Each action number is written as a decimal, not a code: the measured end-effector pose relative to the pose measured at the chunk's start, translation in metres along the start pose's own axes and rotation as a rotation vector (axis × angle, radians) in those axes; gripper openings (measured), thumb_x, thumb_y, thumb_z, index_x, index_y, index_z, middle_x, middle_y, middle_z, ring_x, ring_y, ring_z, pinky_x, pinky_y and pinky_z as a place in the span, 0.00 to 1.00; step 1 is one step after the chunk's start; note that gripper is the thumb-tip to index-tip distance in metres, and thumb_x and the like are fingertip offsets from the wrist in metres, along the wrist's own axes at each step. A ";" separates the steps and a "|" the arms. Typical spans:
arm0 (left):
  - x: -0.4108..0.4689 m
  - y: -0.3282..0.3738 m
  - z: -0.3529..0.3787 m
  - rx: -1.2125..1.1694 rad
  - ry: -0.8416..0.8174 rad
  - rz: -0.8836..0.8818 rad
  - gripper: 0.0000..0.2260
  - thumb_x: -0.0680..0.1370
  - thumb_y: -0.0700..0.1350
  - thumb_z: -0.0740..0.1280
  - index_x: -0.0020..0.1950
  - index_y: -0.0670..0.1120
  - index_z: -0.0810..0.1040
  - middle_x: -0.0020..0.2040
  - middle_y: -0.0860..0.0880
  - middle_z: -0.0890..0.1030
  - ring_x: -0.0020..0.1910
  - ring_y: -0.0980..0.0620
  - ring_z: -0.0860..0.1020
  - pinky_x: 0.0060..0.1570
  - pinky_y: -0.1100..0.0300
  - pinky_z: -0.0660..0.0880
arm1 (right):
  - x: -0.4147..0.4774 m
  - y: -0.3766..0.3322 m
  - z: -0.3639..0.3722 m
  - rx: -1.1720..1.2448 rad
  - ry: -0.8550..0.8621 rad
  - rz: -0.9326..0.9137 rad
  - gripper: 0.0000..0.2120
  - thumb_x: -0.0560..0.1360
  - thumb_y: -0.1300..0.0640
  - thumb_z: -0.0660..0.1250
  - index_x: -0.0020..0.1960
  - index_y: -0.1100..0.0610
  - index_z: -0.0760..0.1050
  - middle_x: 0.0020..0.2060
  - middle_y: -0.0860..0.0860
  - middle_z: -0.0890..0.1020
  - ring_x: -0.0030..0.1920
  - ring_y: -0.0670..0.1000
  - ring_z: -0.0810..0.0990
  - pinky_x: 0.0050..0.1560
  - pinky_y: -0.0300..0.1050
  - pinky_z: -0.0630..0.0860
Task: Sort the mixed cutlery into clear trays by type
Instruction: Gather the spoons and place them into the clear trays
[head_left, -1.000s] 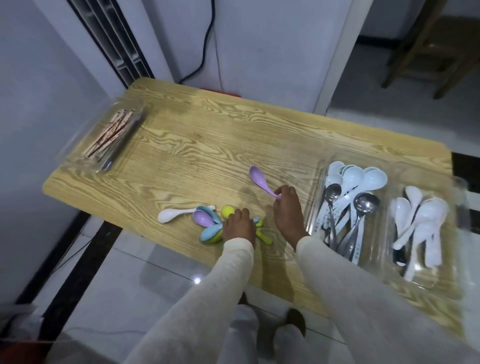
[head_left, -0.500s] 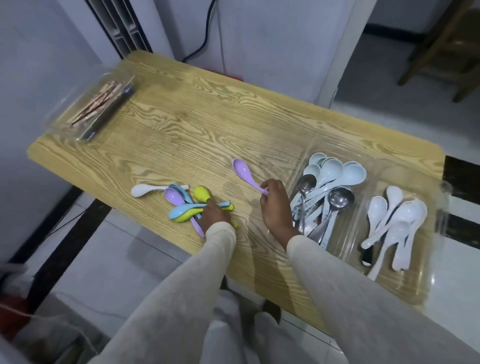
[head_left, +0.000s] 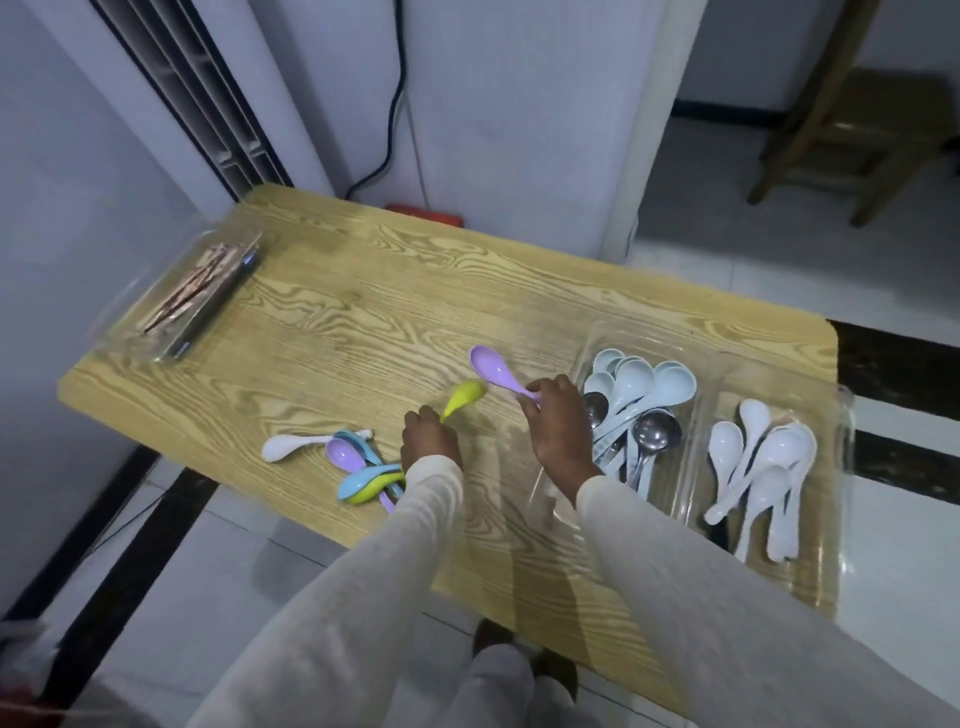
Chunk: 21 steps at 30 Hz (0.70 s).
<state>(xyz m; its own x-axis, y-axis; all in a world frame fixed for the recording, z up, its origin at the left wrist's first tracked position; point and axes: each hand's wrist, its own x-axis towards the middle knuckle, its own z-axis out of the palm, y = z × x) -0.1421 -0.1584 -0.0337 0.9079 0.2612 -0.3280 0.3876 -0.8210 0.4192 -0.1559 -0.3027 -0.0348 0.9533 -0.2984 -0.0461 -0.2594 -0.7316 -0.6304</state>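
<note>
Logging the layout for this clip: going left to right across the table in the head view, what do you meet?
Chopstick tray → loose white spoon → coloured spoon pile → left hand → yellow-green spoon → purple spoon → right hand → blue-and-metal spoon tray → white spoon tray.

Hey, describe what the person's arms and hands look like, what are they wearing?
Both arms are covered by long, loose, plain cream-coloured sleeves: the left sleeve and the right sleeve both end at the wrist. The left hand and right hand are bare: no gloves, and no ring, watch or bracelet shows.
</note>
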 end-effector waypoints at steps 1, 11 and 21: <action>0.004 0.007 -0.003 0.004 -0.010 0.051 0.12 0.77 0.37 0.59 0.59 0.35 0.69 0.61 0.36 0.69 0.59 0.36 0.72 0.54 0.47 0.68 | 0.001 0.004 -0.006 -0.027 0.011 0.007 0.12 0.78 0.54 0.63 0.55 0.60 0.78 0.51 0.57 0.77 0.53 0.59 0.76 0.54 0.53 0.70; -0.015 0.139 0.024 -0.065 -0.226 0.441 0.11 0.78 0.37 0.59 0.60 0.36 0.71 0.62 0.37 0.70 0.59 0.40 0.73 0.54 0.52 0.69 | -0.046 0.101 -0.092 0.012 0.377 0.590 0.12 0.80 0.55 0.58 0.54 0.60 0.76 0.53 0.59 0.75 0.52 0.61 0.77 0.47 0.50 0.73; -0.113 0.210 0.102 0.033 -0.489 0.606 0.14 0.79 0.40 0.59 0.64 0.38 0.70 0.64 0.38 0.71 0.65 0.42 0.70 0.61 0.56 0.64 | -0.077 0.152 -0.144 -0.330 0.274 0.634 0.18 0.81 0.49 0.53 0.58 0.57 0.75 0.53 0.57 0.78 0.56 0.59 0.75 0.51 0.49 0.72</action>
<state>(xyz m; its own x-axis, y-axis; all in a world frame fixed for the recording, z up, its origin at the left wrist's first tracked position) -0.1798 -0.4123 0.0048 0.7834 -0.4851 -0.3886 -0.1656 -0.7655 0.6218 -0.2912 -0.4796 -0.0152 0.5456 -0.8320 -0.1005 -0.8176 -0.5021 -0.2817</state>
